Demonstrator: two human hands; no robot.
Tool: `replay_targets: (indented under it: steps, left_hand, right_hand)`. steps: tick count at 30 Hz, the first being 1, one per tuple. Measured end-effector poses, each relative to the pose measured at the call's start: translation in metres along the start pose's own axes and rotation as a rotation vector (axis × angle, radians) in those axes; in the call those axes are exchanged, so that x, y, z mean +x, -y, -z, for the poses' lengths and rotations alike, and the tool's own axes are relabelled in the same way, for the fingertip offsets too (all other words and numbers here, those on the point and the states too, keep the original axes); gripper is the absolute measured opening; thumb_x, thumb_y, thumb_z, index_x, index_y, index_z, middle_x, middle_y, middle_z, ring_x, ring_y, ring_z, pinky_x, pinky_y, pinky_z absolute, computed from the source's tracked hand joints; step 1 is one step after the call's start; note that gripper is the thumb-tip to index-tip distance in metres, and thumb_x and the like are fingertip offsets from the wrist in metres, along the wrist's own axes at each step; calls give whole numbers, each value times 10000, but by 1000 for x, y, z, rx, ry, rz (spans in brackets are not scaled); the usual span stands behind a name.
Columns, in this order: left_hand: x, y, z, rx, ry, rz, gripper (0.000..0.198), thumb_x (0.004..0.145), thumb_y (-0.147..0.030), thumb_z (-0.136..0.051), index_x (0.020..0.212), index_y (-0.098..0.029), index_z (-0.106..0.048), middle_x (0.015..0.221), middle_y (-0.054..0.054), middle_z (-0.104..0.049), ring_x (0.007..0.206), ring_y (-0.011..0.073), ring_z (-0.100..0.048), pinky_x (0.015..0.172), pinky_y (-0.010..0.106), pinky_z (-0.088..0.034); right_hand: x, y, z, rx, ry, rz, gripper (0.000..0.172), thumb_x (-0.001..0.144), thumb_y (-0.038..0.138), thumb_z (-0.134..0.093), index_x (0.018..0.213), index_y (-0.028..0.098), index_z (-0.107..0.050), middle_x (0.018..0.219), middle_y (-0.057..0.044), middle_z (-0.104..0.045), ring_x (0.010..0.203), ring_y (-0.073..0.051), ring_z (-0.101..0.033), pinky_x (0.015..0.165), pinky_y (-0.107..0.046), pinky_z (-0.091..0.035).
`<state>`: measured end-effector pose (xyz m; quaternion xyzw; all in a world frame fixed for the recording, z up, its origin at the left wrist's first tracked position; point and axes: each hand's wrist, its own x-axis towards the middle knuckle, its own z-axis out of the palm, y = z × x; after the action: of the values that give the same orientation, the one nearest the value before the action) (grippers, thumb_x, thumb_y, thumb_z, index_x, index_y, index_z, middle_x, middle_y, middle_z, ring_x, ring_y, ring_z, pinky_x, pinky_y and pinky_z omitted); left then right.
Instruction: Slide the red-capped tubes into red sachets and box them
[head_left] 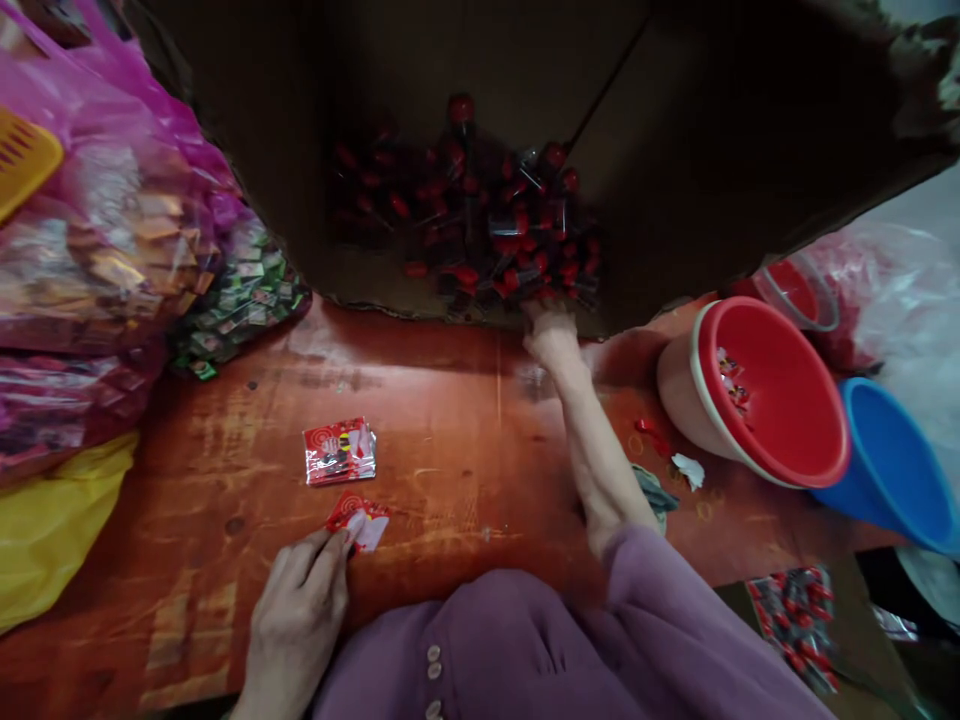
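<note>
My left hand (pixel 301 600) is closed, pinching the edge of a small red printed plastic packet (pixel 366 522) just above the table. Just beyond it lies a stack of matching red packets (pixel 339 452). My right hand (pixel 553 332) reaches over the near edge of a large cardboard box (pixel 405 300). Inside the box is a heap of small clear bottles with red caps (pixel 510 225). The fingers of my right hand are dark and blurred among these, so their grip does not show.
Pink bags of wrapped pieces (pixel 127 240) and a yellow bag (pixel 60 530) line the left. On the right stand a red basin (pixel 780 390), a blue basin (pixel 900 465) and clear plastic bags (pixel 900 290). A filled packet (pixel 799 620) lies lower right. Rubber bands and scraps (pixel 688 470) lie near the basin.
</note>
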<state>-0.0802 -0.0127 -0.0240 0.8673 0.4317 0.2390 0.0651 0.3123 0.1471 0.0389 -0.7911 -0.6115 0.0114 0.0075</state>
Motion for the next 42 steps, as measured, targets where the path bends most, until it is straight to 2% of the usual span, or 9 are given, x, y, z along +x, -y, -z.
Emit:
replay_targets:
  steps: [3, 11, 13, 16, 21, 26, 32, 39, 42]
  left_hand:
    - [0, -4, 5, 45, 59, 5, 251, 936, -72, -537, 1175, -99, -609, 997, 102, -639, 847, 202, -584, 817, 329, -499]
    - [10, -5, 12, 114, 107, 41, 109, 940, -104, -543, 955, -135, -646, 873, 68, -664, 786, 199, -598, 753, 322, -489]
    - [10, -3, 13, 118, 79, 53, 71, 931, -136, -586, 887, -156, -638, 816, 50, -670, 726, 197, -588, 693, 332, -470]
    - [10, -2, 14, 93, 71, 81, 62, 931, -150, -593, 936, -148, -655, 833, 50, -695, 729, 190, -601, 700, 323, -481]
    - [7, -6, 18, -9, 143, 204, 199, 956, -158, -500, 923, -147, -696, 837, 65, -705, 764, 189, -646, 740, 298, -519]
    - [7, -14, 24, -262, 44, 362, 169, 926, -269, -615, 834, -202, -740, 789, 13, -743, 722, 148, -683, 691, 253, -536]
    - [19, -32, 22, -638, -130, 483, 46, 827, -203, -754, 862, -213, -781, 849, -2, -792, 750, 125, -721, 762, 241, -579]
    - [24, -38, 18, -787, -183, 483, 72, 737, -169, -829, 783, -175, -774, 785, 4, -783, 707, 119, -719, 714, 224, -582]
    - [24, -37, 18, -803, -188, 481, 65, 742, -171, -824, 784, -178, -775, 784, 5, -781, 713, 120, -717, 719, 230, -582]
  right_hand:
    - [28, -22, -7, -102, 125, -102, 602, 809, 79, -526, 1403, 169, -552, 1410, -197, -538, 1299, -396, -471, 1024, -579, -416]
    - [32, -32, -16, -97, 100, 108, 502, 849, 110, -484, 1340, 143, -583, 1331, -192, -621, 1280, -389, -491, 1069, -588, -371]
    - [19, -30, -19, 105, 83, 101, 443, 862, 167, -510, 1295, 142, -601, 1277, -180, -657, 1231, -362, -543, 1056, -552, -420]
    - [-14, -19, -28, 648, 73, 115, 420, 855, 298, -579, 1251, 157, -571, 1186, -137, -693, 1096, -279, -641, 1003, -476, -502]
    - [-79, 18, -40, 1320, 185, 70, 684, 761, 380, -732, 1361, 279, -419, 984, 2, -689, 880, -167, -672, 863, -380, -572]
    - [-117, 49, -50, 1485, 276, 25, 611, 669, 360, -822, 1190, 279, -514, 974, 26, -655, 870, -121, -647, 829, -301, -573]
    - [-146, 77, -53, 1702, 301, -36, 525, 636, 326, -871, 1005, 279, -500, 819, 94, -620, 706, -58, -612, 727, -196, -540]
    - [-178, 106, -35, 1743, 357, -77, 563, 683, 379, -857, 1101, 326, -483, 814, 89, -612, 619, -71, -588, 516, -165, -502]
    - [-191, 115, -25, 1699, 409, -72, 460, 725, 398, -832, 1062, 301, -535, 816, 68, -629, 604, -78, -590, 504, -182, -518]
